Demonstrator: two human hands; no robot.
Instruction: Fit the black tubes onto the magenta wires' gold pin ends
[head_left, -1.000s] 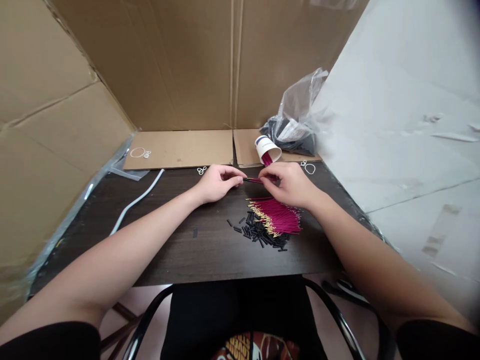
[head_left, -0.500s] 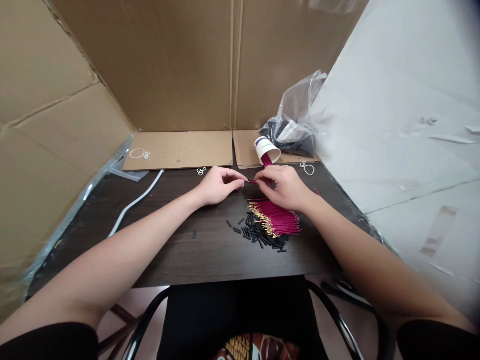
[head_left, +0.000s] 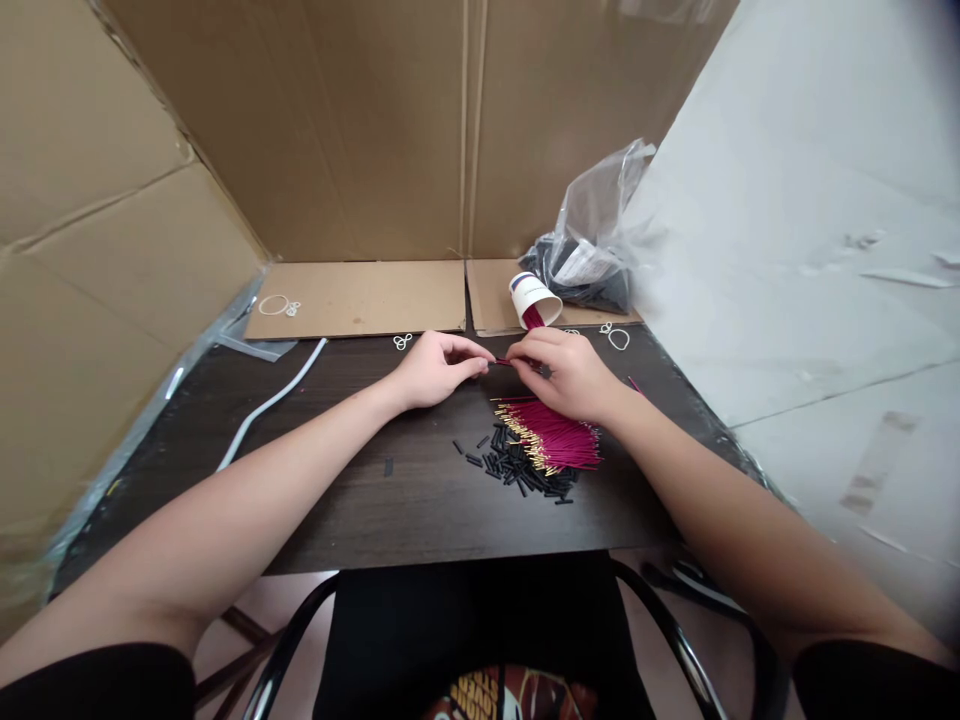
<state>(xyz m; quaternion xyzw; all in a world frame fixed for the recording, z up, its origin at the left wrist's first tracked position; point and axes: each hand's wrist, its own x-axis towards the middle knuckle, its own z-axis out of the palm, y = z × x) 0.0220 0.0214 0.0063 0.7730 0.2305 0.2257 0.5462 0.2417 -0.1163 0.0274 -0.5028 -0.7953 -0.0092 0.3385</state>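
Note:
Thumb and fingers of my left hand [head_left: 437, 370] are closed in a pinch on a small black sleeve, mostly hidden by the fingertips. A thin magenta wire [head_left: 503, 362] runs from there to my right hand [head_left: 566, 372], which is pinched shut on it. The two hands face each other, fingertips a short gap apart, just above the table. Below my right hand lies a pile of magenta wires [head_left: 562, 430] with gold-coloured ends pointing left. Loose black sleeves [head_left: 517, 465] are scattered beside and below those ends.
Behind my right hand a white paper cup [head_left: 531, 296] lies tipped with magenta wires in it. A clear bag [head_left: 592, 250] of black pieces stands behind. White rubber bands [head_left: 619, 339] and a pale strip [head_left: 270, 402] lie on the dark table [head_left: 337, 520]. Cardboard [head_left: 360, 295] edges the back.
Almost nothing differs. Both hands keep their pinch on the wire and sleeve, with only a very slight shift of the fingertips to the left.

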